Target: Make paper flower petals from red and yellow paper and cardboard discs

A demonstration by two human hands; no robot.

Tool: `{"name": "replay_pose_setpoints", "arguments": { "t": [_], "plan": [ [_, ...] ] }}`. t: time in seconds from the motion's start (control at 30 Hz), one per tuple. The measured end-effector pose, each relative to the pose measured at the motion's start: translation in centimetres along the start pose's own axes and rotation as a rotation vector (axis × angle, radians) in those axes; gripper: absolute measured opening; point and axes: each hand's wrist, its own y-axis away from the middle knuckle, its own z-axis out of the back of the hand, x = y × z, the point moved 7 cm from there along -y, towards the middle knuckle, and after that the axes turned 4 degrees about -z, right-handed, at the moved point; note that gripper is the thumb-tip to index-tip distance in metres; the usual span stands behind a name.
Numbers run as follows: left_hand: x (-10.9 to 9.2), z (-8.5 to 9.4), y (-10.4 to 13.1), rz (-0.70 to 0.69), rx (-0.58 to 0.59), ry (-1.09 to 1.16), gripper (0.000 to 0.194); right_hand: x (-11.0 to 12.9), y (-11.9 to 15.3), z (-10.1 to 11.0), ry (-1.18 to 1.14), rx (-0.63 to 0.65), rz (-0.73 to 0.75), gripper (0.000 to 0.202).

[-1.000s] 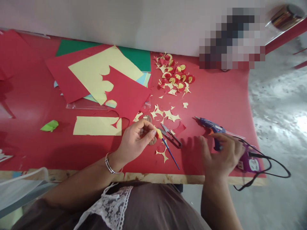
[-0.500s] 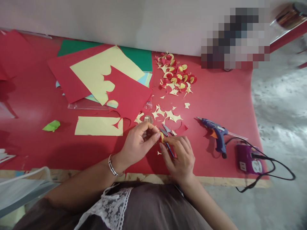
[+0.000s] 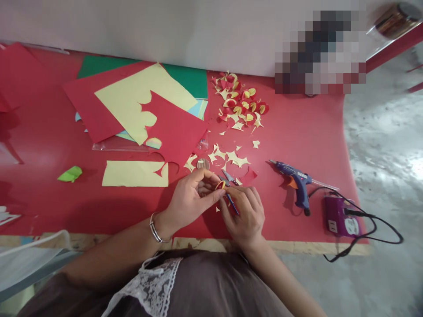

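Between the fingertips of my left hand (image 3: 193, 193) is a small curled red-and-yellow paper piece (image 3: 220, 185). My left hand is closed on it, thumb below and fingers behind. My right hand (image 3: 244, 211) is closed too, its index fingertip touching the piece's right edge; whether it pinches the paper as well is hard to see. Just beyond the hands lie small scissors (image 3: 230, 178), partly hidden by fingers. A thin blue stick (image 3: 233, 204) shows beneath the right hand. Close by are a clear round disc (image 3: 202, 164) and yellow paper scraps (image 3: 233, 158).
Red, yellow and green paper sheets (image 3: 119, 94) overlap at the back left. Several red-and-yellow paper pieces (image 3: 249, 105) lie in a back heap. A blue glue gun (image 3: 299, 180) rests at right, near a purple box (image 3: 340, 215) with a black cord. A yellow strip (image 3: 132, 173) lies left.
The small paper piece has turned between my fingers, so its red inner side with a yellow rim now shows. Both hands have stayed in nearly the same place.
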Motion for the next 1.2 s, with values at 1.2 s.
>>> {"name": "replay_pose_setpoints", "arguments": {
  "t": [1.2],
  "plan": [
    [-2.6, -0.5, 2.2, -0.035, 0.043, -0.076, 0.011, -1.0, 1.6, 0.5, -0.349, 0.135, -0.081, 0.021]
  ]
}}
